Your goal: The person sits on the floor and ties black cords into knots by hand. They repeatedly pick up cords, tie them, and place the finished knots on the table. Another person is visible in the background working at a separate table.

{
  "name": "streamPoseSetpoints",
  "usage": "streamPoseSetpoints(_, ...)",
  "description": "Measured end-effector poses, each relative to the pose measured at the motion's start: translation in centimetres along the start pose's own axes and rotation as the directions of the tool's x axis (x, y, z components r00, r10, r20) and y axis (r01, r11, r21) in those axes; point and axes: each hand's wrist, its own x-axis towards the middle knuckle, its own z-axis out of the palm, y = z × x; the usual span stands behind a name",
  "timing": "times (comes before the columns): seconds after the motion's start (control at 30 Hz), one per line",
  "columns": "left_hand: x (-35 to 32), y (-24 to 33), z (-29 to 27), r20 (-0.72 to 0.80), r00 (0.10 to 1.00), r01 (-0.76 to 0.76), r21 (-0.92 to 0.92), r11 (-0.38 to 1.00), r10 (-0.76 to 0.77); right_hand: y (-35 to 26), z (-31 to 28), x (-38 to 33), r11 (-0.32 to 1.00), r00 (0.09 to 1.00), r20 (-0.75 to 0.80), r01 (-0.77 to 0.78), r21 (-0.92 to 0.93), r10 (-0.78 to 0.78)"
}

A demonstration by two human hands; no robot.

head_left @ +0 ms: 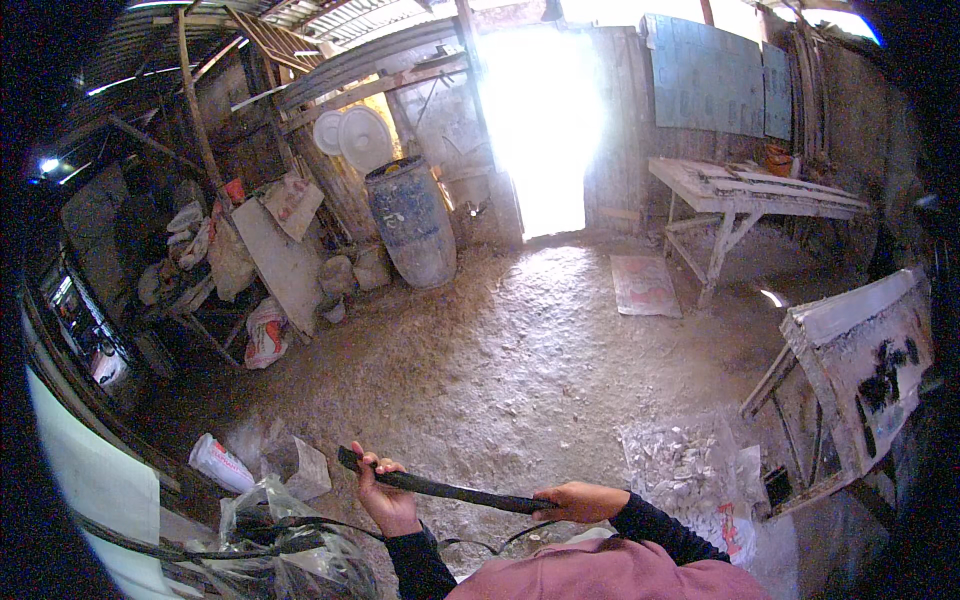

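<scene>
A long, dark, flat strip (455, 490) spans the space in front of my body, tilted slightly down to the right. Near its left end, my left hand (390, 500) is closed around it with the thumb and fingers showing. The strip's right end lies in the closed fingers of my right hand (583, 501). Whether it is a stiff bar or a folded strap, I cannot tell. Below it, a thin black cord (350, 522) loops between the clear plastic bags and my right hand; whether it joins the strip is hidden.
Clear plastic bags (290, 550) and a white sack (220, 462) lie at lower left. White pieces cover a sheet (685, 470) on the floor at right, beside a tilted wooden stand (860, 370). Farther off are a blue barrel (410, 220), a wooden table (740, 190) and a bright doorway (545, 130).
</scene>
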Motion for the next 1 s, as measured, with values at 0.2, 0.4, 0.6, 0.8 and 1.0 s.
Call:
streamPoseSetpoints(0.2,0.1,0.2,-0.4,-0.074,0.997,-0.015,-0.038,0.999,0.012,-0.8,-0.2,-0.2,1.0,1.0,-0.019,-0.015,-0.001,0.015)
streamPoseSetpoints(0.4,0.4,0.4,-1.7,-0.014,1.0,-0.002,-0.079,0.997,0.001,-0.2,-0.1,0.4,0.986,0.997,0.055,-0.043,-0.161,0.052)
streamPoseSetpoints(0.6,0.5,0.7,-2.0,-0.143,0.989,-0.036,-0.09,0.995,0.023,-0.1,0.4,0.3,0.971,0.996,-0.012,-0.086,-0.223,0.086)
streamPoseSetpoints(0.8,0.4,0.9,-2.0,-0.102,0.995,-0.013,-0.046,0.999,0.008,-0.1,0.5,0.2,0.957,0.999,-0.05,0.0,-0.291,-0.015)
streamPoseSetpoints(1.0,1.0,-0.1,-2.4,-0.035,0.99,0.137,0.097,0.986,-0.134,0.0,0.1,-0.8,0.976,0.997,-0.064,-0.058,-0.212,0.045)
